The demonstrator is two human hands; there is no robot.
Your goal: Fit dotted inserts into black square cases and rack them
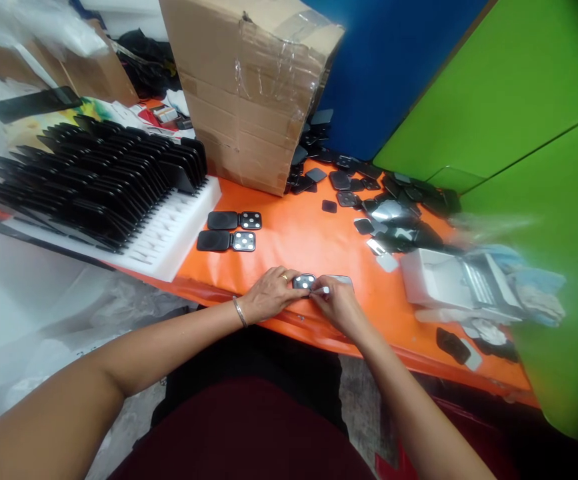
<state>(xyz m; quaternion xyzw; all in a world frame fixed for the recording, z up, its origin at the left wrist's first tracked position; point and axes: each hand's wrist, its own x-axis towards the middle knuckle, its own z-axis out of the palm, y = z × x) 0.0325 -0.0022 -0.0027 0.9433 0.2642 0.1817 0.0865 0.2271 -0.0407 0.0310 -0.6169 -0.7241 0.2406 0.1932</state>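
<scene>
Near the front edge of the orange table lies a small black square plate with white dots (303, 282), and a flat grey-rimmed panel (345, 279) shows beside it, partly under my right hand. My left hand (270, 293) grips the left and near edges of the dotted plate with fingers and thumb. Over its right side, my right hand (337, 301) is closed in a pinch, with something small and white at the fingertips. Further left, two opened black hinged pieces (219, 240) lie one behind the other, each with a dotted square half.
A white foam rack (189, 233) at the left holds rows of upright black plates (99, 173). A tall cardboard box (249, 100) stands behind. Loose black plates (341, 180) and a white open box (426, 280) lie to the right, before a green panel (519, 147).
</scene>
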